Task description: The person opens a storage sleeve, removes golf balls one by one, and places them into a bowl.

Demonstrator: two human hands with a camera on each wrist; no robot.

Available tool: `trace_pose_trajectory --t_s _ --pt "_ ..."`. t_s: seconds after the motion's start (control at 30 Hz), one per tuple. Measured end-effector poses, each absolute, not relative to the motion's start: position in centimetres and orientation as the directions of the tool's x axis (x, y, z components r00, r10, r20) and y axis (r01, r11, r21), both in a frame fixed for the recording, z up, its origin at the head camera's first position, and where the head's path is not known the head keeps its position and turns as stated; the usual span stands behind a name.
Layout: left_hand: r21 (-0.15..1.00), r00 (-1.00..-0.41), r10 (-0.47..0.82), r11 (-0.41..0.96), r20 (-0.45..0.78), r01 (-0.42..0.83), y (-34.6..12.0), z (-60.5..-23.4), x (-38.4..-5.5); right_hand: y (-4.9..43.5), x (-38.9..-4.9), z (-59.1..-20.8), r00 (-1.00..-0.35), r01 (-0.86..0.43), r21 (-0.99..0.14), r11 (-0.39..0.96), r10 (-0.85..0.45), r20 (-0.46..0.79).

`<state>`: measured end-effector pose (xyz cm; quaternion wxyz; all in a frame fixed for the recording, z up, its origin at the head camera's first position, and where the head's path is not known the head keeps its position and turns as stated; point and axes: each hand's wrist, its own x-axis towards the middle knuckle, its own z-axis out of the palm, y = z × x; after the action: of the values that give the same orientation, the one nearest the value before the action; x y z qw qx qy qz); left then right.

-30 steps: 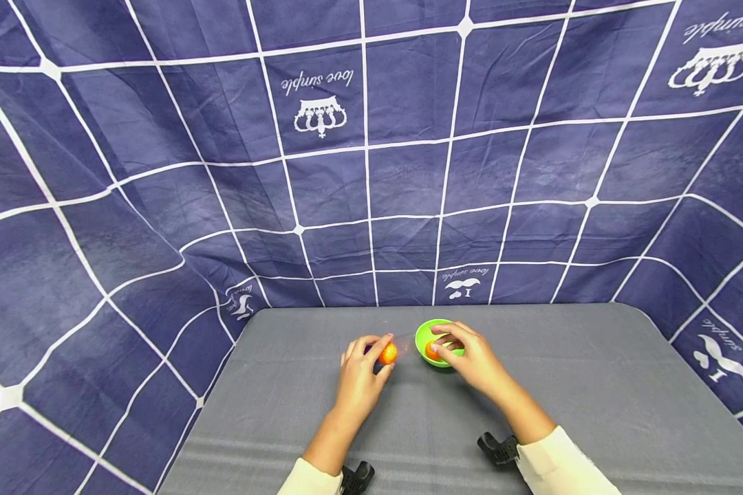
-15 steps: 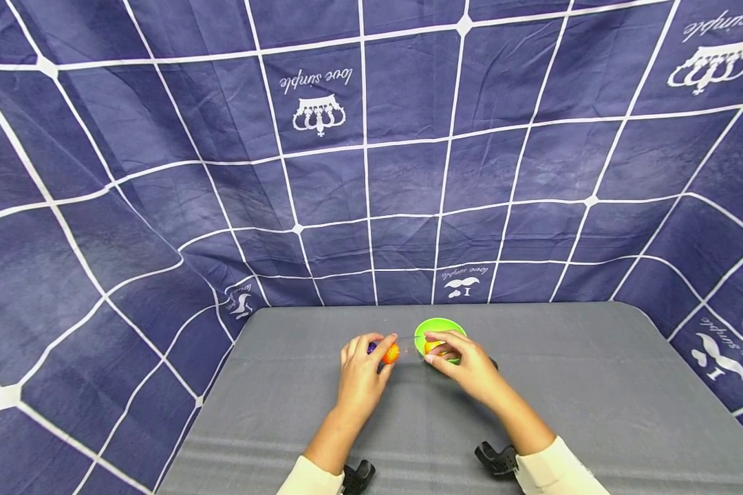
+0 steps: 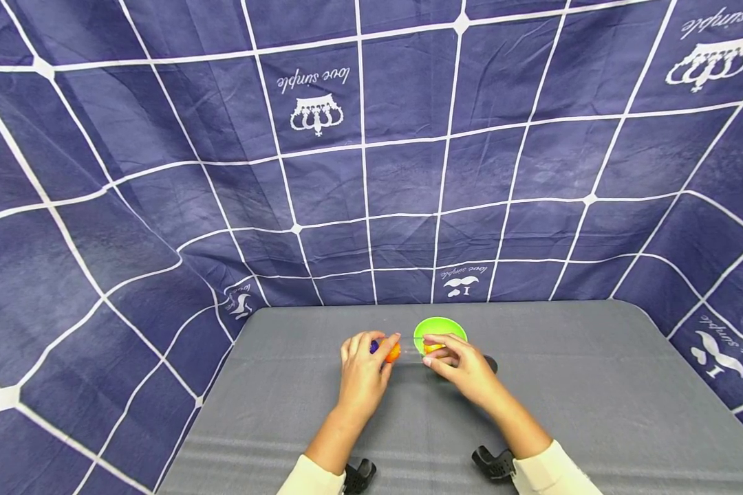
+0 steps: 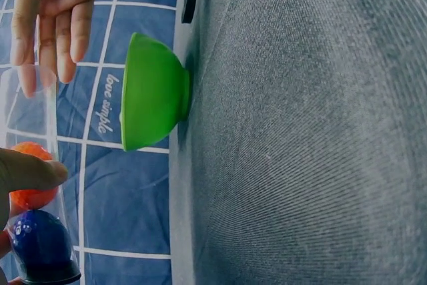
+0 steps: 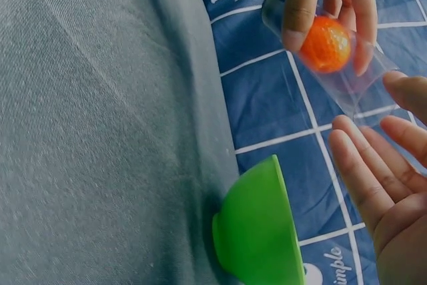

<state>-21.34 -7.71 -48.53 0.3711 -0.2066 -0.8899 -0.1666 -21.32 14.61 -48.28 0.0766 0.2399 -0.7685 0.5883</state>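
Observation:
My left hand [image 3: 362, 364] grips a clear plastic tube [image 4: 30, 118] held sideways above the table. Inside it sit an orange ball [image 5: 325, 45] and, at the dark-capped end, a dark blue ball [image 4: 41, 238]. My right hand [image 3: 470, 375] is at the tube's other end, thumb and fairly straight fingers spread at its mouth, with no ball between them in either wrist view. Just behind stands a green bowl [image 4: 150, 91]. Yellow and orange show past the right fingers in the head view, overlapping the bowl; the wrist views hide its inside.
A small black disc [image 4: 189, 5] lies on the grey-covered table [image 3: 272, 412] to the right of the bowl, partly behind my right hand in the head view. A blue cloth [image 3: 402, 179] with white lines hangs behind and at both sides.
My right hand has shifted from over the bowl to the tube's mouth, uncovering more of the bowl and part of the black disc. The left hand moved slightly right, turning the tube a little.

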Motion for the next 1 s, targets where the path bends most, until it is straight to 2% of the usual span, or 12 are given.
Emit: trace_pose_trajectory --t_s 1.0 --pt "0.025 -0.614 0.328 0.869 0.718 0.494 -8.0 -47.3 -21.2 14.1 -21.0 -49.4 -0.893 -0.406 -0.91 0.09 -0.249 0.374"
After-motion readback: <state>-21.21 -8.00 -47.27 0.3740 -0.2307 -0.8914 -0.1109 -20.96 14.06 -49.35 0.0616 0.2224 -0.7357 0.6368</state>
